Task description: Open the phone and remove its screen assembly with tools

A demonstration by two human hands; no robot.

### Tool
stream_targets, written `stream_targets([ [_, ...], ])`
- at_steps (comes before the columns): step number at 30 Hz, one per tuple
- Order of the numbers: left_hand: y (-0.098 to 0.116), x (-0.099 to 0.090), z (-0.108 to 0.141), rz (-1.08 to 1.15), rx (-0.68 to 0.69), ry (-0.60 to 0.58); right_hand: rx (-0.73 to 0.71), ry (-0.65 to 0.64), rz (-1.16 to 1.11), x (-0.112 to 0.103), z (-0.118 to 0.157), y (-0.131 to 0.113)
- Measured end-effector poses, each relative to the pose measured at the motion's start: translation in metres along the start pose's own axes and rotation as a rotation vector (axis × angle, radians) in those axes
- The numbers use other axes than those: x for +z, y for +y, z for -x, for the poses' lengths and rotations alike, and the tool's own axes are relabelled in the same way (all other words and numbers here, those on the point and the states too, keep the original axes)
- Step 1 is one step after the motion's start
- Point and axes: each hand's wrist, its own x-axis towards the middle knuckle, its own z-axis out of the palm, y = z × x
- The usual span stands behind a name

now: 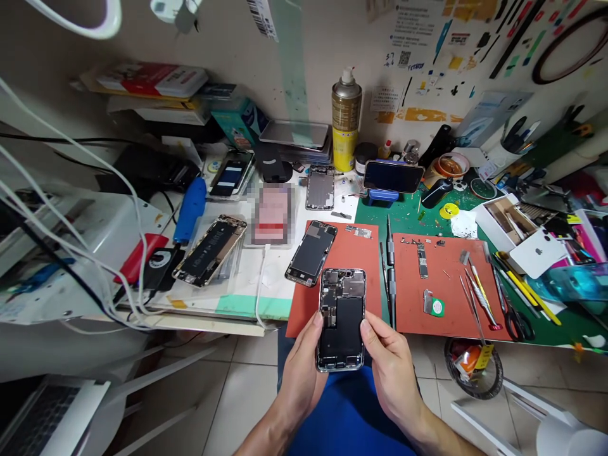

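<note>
My left hand and my right hand hold an open phone up in front of me, right at 12 o'clock from my chest. Its back is off, so I see black parts and small metal plates. My fingers are close in, holding the phone by its long sides, and my thumbs press on its edges.

Just past the phone, at 12 o'clock, is a red mat. A dark phone part lies on it. At 1 o'clock is a second red mat, with a thin board and other small bits on it. Two long screwdrivers lie between the mats. Tweezers and scissors are at 2 o'clock.

At 10 o'clock, another open phone lies on the white desk, with a blue tool beyond it. Farther off at 12 o'clock, a spray can stands by the wall. A phone sits on a blue stand at 1 o'clock.
</note>
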Motion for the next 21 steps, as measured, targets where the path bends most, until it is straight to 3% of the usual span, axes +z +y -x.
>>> stream_targets([
  [7, -0.006, -0.001, 0.003, -0.027, 0.043, -0.005, -0.014, 0.000, 0.011, -0.001, 0.000, 0.003],
  [14, -0.013, -0.011, 0.002, -0.114, 0.083, 0.099, -0.012, -0.002, 0.023, 0.001, -0.001, 0.001],
  [21, -0.015, -0.021, 0.003, -0.226, 0.196, 0.059, 0.000, -0.025, 0.039, 0.003, 0.001, -0.003],
])
